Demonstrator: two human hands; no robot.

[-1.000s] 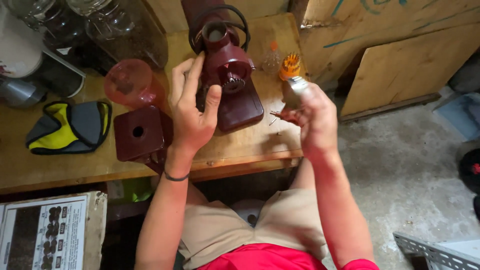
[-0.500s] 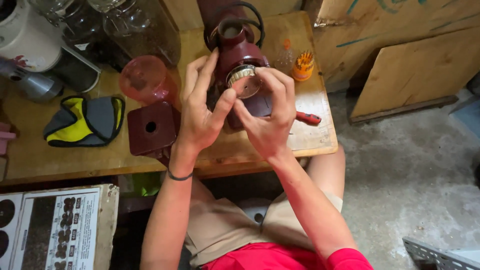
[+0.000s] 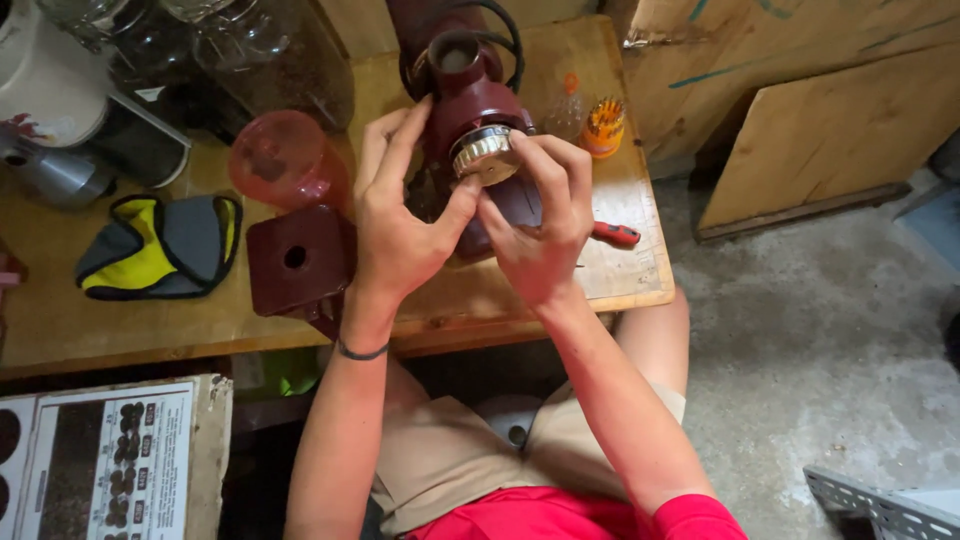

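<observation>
Both hands meet on a round metal ring (image 3: pixel 486 153) at the front of a dark red machine (image 3: pixel 478 100) standing on the wooden table (image 3: pixel 120 330). The right hand (image 3: pixel 540 225) has its fingertips curled over the ring's right and lower edge, closed on it; the left hand (image 3: pixel 395 215) presses its thumb against the ring's left rim while its fingers lie spread up the machine's side, flat rather than clenched. The ring sits between the two thumbs, tight against the machine's front. A black cable (image 3: pixel 500 30) loops around the machine's open top. Just left of the left hand stands a translucent red cup (image 3: pixel 280 160), contents not readable, and below it a dark red square block (image 3: pixel 297 262) with a round hole, touching the left wrist area. Behind the cup are large clear glass jars (image 3: pixel 270 60) filled with something dark. Right of the machine stand a small clear bottle (image 3: pixel 568 105) with an orange cap and an orange holder of small bits (image 3: pixel 606 125). A red-handled tool (image 3: pixel 615 235) lies on the table just beside the right hand. Farther left lies a yellow-and-grey pouch (image 3: pixel 160 248). Plywood boards (image 3: pixel 830 130) lean beyond the table's right edge.
</observation>
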